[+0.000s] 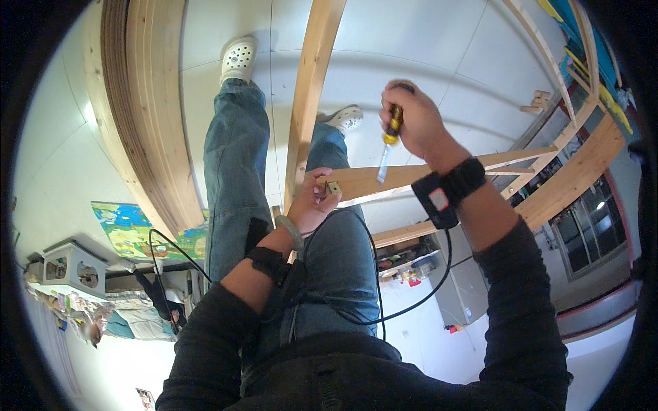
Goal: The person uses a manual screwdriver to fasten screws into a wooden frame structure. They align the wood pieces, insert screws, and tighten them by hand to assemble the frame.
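Observation:
My right hand (423, 127) is wrapped round the yellow-and-black handle of a screwdriver (393, 127). Its blade points down toward a pale wooden rail (404, 177), and I cannot tell whether the tip touches the wood. At the joint where this rail meets a wooden post (314, 82), the fingers of my left hand (310, 209) close round a small pale metal bracket (334, 188). Part of the bracket is hidden by my thumb and fingers. The wooden frame stands between and over my legs.
Long wooden boards (156, 109) stand to my left, beside a colourful picture mat (113, 222). A black cable (442, 291) loops from my right wrist across my lap. Small wooden blocks (538, 101) lie on the floor at far right, and a curved board (576, 175) belongs to the frame there.

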Demonstrator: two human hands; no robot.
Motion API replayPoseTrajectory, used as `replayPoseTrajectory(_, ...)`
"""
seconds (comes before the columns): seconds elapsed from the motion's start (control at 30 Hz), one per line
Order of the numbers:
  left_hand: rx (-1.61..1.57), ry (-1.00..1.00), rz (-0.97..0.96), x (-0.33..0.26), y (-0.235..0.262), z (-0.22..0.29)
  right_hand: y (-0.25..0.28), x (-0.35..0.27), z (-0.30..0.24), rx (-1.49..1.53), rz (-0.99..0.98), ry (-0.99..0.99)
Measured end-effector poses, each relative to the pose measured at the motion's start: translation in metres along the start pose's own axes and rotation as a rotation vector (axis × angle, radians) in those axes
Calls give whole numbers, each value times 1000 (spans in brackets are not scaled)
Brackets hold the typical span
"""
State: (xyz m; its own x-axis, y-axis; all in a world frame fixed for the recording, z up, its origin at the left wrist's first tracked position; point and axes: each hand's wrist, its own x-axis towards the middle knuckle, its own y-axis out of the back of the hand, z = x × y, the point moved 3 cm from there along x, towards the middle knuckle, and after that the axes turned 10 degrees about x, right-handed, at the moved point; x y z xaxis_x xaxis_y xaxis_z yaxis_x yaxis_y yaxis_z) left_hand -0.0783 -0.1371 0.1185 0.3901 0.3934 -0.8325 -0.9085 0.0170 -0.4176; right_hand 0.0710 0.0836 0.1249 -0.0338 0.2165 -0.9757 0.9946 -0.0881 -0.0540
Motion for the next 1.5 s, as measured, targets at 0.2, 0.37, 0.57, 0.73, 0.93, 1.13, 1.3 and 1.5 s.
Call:
replayPoseTrajectory(0.2,-59,-5,12,7,0,-4,23,-44,24,-891,-63,-19)
replayPoseTrajectory(0.37,-7,6,34,4,2,5,19,-79,64,-1535,-292,177)
replayPoseTrajectory(0.57,173,-34,-1,-1,11,24,21,-67,63,-1545,-384,206)
replayPoseTrajectory(0.73,-3,152,139,9,41,39,32,-85,34,-1408,-436,328)
replayPoseTrajectory(0.93,234,-202,140,29,40,126,24,-71,40,-1501,-321,316)
replayPoseTrajectory(1.13,1659,-725,104,108,-15,232,30,-65,67,-1366,-136,498)
replayPoseTrajectory(1.3,2407,-209,-261,219,-45,223,36,-62,83,-1239,-37,668)
replayPoseTrajectory(1.5,2548,324,-447,282,-13,170,40,-47,98,-1095,-20,595)
